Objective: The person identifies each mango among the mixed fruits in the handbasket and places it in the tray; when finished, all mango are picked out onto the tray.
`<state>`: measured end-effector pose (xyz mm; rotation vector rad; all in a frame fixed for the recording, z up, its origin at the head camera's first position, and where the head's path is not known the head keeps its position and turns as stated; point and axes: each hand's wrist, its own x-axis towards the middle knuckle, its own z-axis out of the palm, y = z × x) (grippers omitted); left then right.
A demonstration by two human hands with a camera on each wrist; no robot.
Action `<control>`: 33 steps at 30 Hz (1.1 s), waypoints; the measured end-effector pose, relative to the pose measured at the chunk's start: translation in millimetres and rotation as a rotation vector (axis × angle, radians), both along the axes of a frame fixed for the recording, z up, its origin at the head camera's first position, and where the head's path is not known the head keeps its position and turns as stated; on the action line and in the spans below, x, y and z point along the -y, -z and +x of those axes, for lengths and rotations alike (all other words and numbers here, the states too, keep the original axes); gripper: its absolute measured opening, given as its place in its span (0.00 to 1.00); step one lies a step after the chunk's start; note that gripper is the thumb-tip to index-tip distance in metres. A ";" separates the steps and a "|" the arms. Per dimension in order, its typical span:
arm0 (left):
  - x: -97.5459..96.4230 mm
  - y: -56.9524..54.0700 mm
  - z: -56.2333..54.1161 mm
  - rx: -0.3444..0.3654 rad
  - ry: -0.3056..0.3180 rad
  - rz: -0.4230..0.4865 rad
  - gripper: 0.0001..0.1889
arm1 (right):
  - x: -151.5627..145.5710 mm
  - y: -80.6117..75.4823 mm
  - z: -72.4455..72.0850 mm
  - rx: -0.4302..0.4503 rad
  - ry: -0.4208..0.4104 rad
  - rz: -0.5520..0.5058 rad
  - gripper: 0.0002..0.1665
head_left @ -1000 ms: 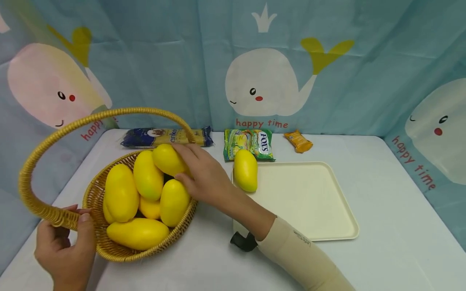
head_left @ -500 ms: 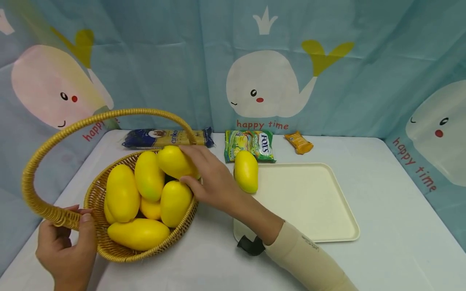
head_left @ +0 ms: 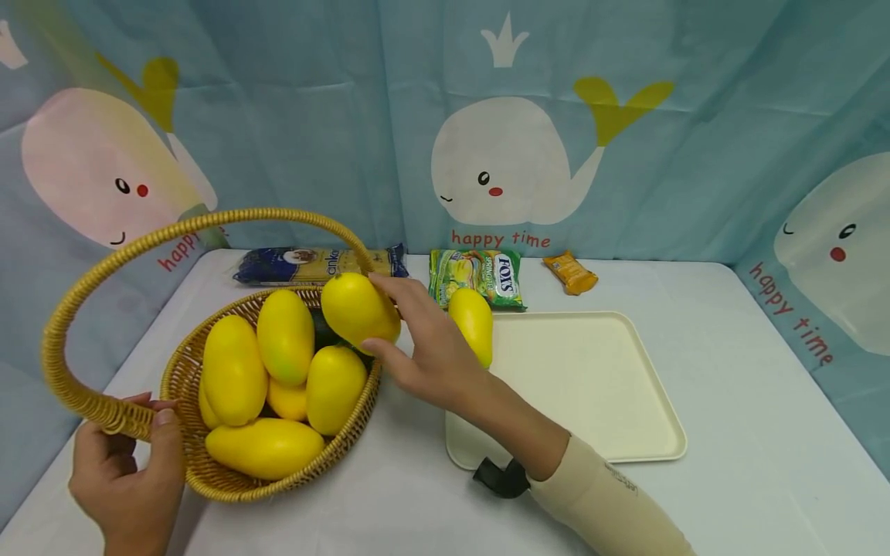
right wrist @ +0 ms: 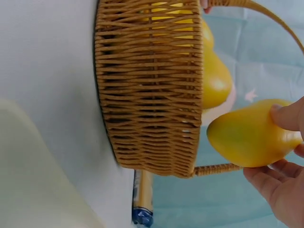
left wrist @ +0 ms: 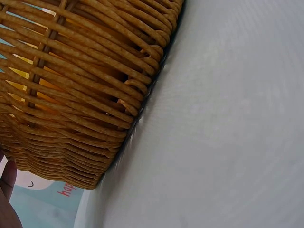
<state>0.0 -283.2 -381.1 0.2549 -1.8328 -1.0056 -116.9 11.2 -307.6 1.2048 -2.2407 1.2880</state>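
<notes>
A wicker basket (head_left: 179, 463) with a tall arched handle stands at the left, holding several yellow mangoes (head_left: 232, 371). My left hand (head_left: 132, 471) grips the handle's near end, thumb beside the rim. At the basket's far right rim, my right hand (head_left: 438, 347) holds a mango (head_left: 358, 309) between thumb and fingers. In the right wrist view that held mango (right wrist: 251, 133) is above the rim, apart from the weave. A dark green surface (head_left: 324, 330) shows inside the basket beneath it. Another mango (head_left: 473, 324) lies at the tray's far left corner, partly behind my right hand.
A cream tray (head_left: 591, 386) lies right of the basket, under my right forearm. Along the back are a blue-and-yellow pasta pack (head_left: 313, 265), a green candy bag (head_left: 480, 274) and a small orange packet (head_left: 570, 272). A whale-print curtain (head_left: 313, 139) rises behind the table.
My right hand has drawn its mango rightward from among the others toward the basket's right rim, uncovering the dark green surface. My left hand keeps its grip on the handle.
</notes>
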 end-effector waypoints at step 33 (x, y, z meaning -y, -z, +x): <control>-0.6 0.1 2.3 0.090 -0.058 -0.012 0.16 | -74.3 -9.6 -10.4 0.207 0.161 -0.138 0.43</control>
